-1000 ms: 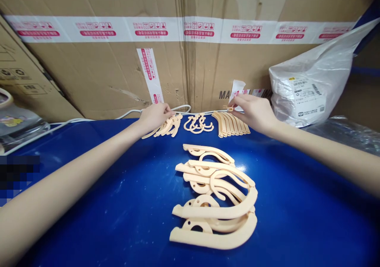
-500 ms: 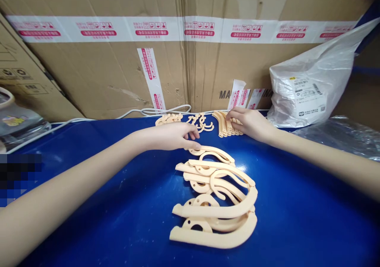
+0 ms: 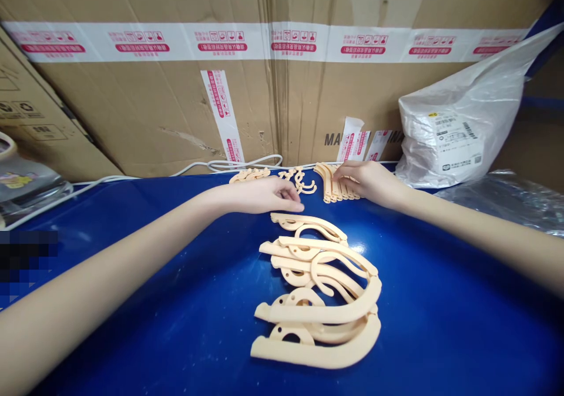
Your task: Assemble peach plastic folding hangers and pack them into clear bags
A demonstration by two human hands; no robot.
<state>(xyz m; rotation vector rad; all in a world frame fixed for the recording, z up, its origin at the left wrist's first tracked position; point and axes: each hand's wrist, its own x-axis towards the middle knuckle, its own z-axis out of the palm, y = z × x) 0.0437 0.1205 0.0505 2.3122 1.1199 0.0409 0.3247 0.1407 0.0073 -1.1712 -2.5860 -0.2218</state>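
Cream plastic folding hangers (image 3: 326,312) lie folded and overlapping on the blue table, in the middle of the head view. Just beyond the farthest hanger is my left hand (image 3: 275,195), empty, its thumb apart from its loosely bent fingers. Small hooks (image 3: 305,183) lie behind it, partly hidden by the fingers. At the back, my right hand (image 3: 372,181) has its fingers closed on one of the curved hanger arms (image 3: 328,184), which lie side by side in a row; its thumb is hidden.
More cream parts (image 3: 249,174) are piled at the back beside a white cable (image 3: 215,164). A large cardboard box (image 3: 176,102) walls off the far side. To the right stand a white plastic bag (image 3: 458,131) and clear film (image 3: 506,199); a clear container (image 3: 26,178) is at the left.
My left hand has come off the farthest hanger and moved slightly right and up. The right hand stays at the row of hanger arms, its fingers shifted slightly.
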